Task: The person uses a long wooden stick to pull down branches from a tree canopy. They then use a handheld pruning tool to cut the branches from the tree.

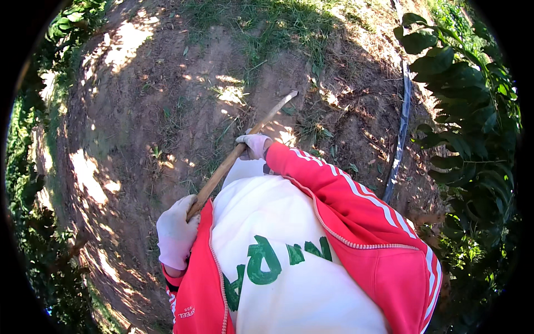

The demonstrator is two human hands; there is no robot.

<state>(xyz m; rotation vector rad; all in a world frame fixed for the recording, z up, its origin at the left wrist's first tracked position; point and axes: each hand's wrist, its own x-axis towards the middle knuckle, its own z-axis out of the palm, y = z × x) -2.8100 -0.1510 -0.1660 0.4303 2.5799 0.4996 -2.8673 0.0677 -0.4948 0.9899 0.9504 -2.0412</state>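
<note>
A long wooden pole (pixel 225 167) slants across the front of my body, from low left to upper right. My left hand (pixel 177 231), in a pale glove, is closed around its lower end beside my red jacket. My right hand (pixel 255 146), gloved too, wraps the pole near its middle. Beyond the right hand the pole narrows toward a far end (pixel 290 97) over the bare soil. Whether a tool head is fixed there I cannot tell. Both forearms are in red sleeves with white stripes.
Brown soil (pixel 128 128) with dry leaves and sun patches surrounds me. Grass (pixel 267 28) grows ahead. A dark hose (pixel 401 122) runs along the ground at the right, next to leafy branches (pixel 461 100). More foliage (pixel 33 222) lines the left side.
</note>
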